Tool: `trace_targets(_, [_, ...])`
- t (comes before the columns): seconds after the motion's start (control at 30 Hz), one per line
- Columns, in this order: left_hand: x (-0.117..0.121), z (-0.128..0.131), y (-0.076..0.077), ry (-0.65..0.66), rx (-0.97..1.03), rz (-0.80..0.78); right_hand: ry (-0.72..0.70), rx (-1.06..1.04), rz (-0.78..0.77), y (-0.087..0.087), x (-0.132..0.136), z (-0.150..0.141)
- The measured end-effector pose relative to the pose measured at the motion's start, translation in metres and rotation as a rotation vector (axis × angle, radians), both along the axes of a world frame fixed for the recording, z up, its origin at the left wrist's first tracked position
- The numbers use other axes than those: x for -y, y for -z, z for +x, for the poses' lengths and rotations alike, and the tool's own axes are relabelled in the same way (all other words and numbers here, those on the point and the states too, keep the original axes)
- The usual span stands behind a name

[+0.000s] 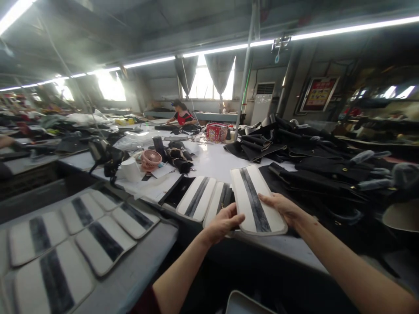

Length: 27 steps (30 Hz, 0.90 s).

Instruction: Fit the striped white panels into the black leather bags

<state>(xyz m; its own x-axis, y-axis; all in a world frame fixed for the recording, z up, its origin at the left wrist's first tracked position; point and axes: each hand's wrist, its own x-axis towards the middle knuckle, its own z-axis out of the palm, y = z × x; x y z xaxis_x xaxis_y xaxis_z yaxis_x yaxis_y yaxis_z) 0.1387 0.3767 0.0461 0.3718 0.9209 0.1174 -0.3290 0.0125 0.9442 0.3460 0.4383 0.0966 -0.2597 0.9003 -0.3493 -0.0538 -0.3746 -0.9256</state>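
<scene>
A white rectangular panel with rounded corners and a dark grey stripe down its middle (253,203) is tilted up over the table's front edge. My right hand (283,209) grips its right edge, the thumb lying on the white face. At the lower left edge is my left hand (222,224), its thumb over the panel's border and its fingers curled, partly behind it. Left of the hands, a similar striped panel (196,198) lies flat, and another (214,200) is partly covered by my left hand. Beside them is a black piece (176,192).
Several striped panels (101,240) lie on a lower surface (153,257) at left. Black bags or fabric pieces (310,170) are heaped at right. Further back stand a pink fan (151,160), a white roll (131,169) and a red box (216,131). Another person (181,115) works across the table.
</scene>
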Motion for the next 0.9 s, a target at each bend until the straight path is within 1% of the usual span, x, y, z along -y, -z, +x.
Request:
trace_targets(0.03, [0.005, -0.008, 0.008, -0.035, -0.131, 0.1, 0.003, 0.005, 0.005, 0.004, 0.003, 0.0])
trace_targets(0.07, [0.007, -0.018, 0.016, -0.094, -0.302, 0.22, 0.007, 0.008, 0.006, 0.007, 0.005, 0.002])
trace_targets(0.13, [0.007, -0.038, 0.034, -0.242, -0.712, 0.439, 0.01, 0.013, 0.001, 0.01, 0.007, 0.006])
trace_targets(0.17, [0.005, -0.046, 0.044, -0.273, -0.9, 0.502, 0.008, 0.017, -0.003, 0.01, 0.007, 0.009])
trace_targets(0.2, [0.001, -0.054, 0.053, -0.271, -1.047, 0.526, 0.006, 0.022, -0.007, 0.009, 0.006, 0.012])
trace_targets(0.23, [-0.002, -0.06, 0.061, -0.254, -1.141, 0.526, 0.0, 0.03, -0.009, 0.008, 0.005, 0.016])
trace_targets(0.27, [-0.006, -0.064, 0.068, -0.235, -1.194, 0.515, -0.017, 0.038, -0.007, 0.006, 0.003, 0.021])
trace_targets(0.33, [-0.013, -0.07, 0.074, -0.225, -1.209, 0.505, -0.077, 0.035, -0.001, 0.003, -0.002, 0.034])
trace_targets(0.4, [-0.018, -0.074, 0.073, -0.239, -1.197, 0.515, -0.128, 0.019, 0.002, 0.001, -0.008, 0.049])
trace_targets(0.43, [-0.021, -0.076, 0.071, -0.248, -1.197, 0.517, -0.132, 0.014, -0.002, 0.0, -0.01, 0.056])
trace_targets(0.53, [-0.027, -0.077, 0.066, -0.273, -1.214, 0.513, -0.07, 0.023, -0.019, 0.002, -0.011, 0.067])
trace_targets(0.6, [-0.031, -0.074, 0.066, -0.278, -1.237, 0.521, -0.035, 0.01, -0.03, 0.005, -0.008, 0.065])
trace_targets(0.7, [-0.035, -0.066, 0.07, -0.283, -1.283, 0.543, 0.03, -0.005, -0.048, 0.006, -0.002, 0.058])
trace_targets(0.8, [-0.038, -0.062, 0.074, -0.283, -1.331, 0.552, 0.093, 0.055, -0.035, -0.002, -0.003, 0.052])
trace_targets(0.9, [-0.038, -0.061, 0.074, -0.283, -1.378, 0.552, 0.099, 0.113, 0.006, -0.014, -0.01, 0.039])
